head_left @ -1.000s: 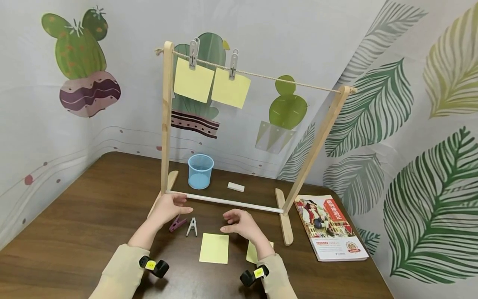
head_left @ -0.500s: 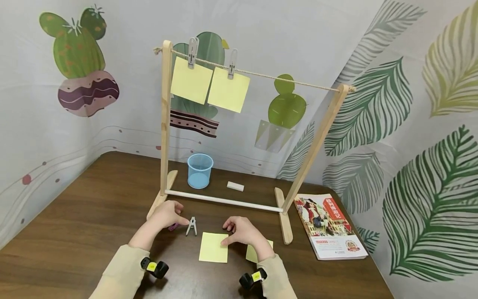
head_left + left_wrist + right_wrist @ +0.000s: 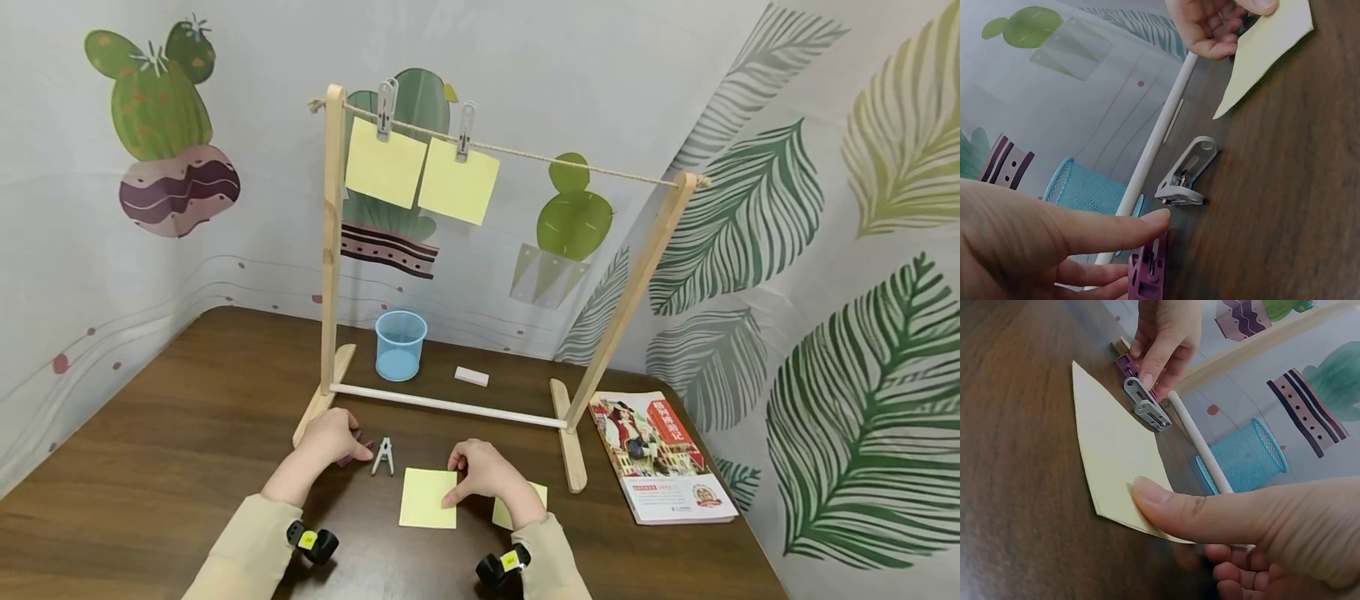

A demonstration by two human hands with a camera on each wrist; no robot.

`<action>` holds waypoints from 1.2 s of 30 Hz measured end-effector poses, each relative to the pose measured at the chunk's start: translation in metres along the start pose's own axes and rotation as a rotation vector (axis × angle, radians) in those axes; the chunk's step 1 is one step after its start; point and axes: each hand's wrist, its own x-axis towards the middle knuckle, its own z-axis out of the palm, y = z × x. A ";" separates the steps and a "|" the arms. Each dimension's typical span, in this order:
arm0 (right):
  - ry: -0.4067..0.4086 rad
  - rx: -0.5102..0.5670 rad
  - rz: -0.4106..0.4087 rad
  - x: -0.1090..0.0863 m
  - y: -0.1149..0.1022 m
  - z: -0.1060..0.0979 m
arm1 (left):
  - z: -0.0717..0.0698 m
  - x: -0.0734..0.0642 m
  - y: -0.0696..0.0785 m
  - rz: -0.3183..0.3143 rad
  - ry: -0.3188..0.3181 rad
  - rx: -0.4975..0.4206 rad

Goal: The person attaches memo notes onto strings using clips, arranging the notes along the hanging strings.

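In the head view my left hand (image 3: pixel 324 440) is low over the table at the left. Its thumb and fingers pinch a purple clothespin (image 3: pixel 1147 275), which they partly cover. Just right of it lies a grey clothespin (image 3: pixel 383 457), untouched. My right hand (image 3: pixel 487 471) pinches the right edge of a yellow paper note (image 3: pixel 423 502), thumb on top and fingers curled at the edge; the paper bends in both wrist views. Another yellow note (image 3: pixel 502 515) lies partly hidden under my right wrist.
A wooden frame (image 3: pixel 332 250) carries a rope (image 3: pixel 570 162), where grey clothespins hold two yellow notes (image 3: pixel 386 164). Its white bar (image 3: pixel 450 405) runs low across. Behind stand a blue mesh cup (image 3: pixel 400 346) and a small white block (image 3: pixel 472 377). A book (image 3: pixel 660 458) lies right.
My left hand has come down from near the white bar onto the purple clothespin. My right hand has lowered and moved slightly left, its thumb now on the note's edge.
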 end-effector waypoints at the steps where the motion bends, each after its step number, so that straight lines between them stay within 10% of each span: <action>1: 0.001 0.003 -0.002 0.000 0.000 0.000 | 0.000 0.000 0.000 -0.005 0.003 0.004; 22: -0.075 0.168 -0.061 -0.001 0.003 -0.006 | 0.009 0.002 -0.005 -0.025 0.016 -0.003; 36: -0.185 0.666 0.021 -0.002 0.020 -0.011 | 0.010 0.001 -0.007 -0.012 0.029 -0.038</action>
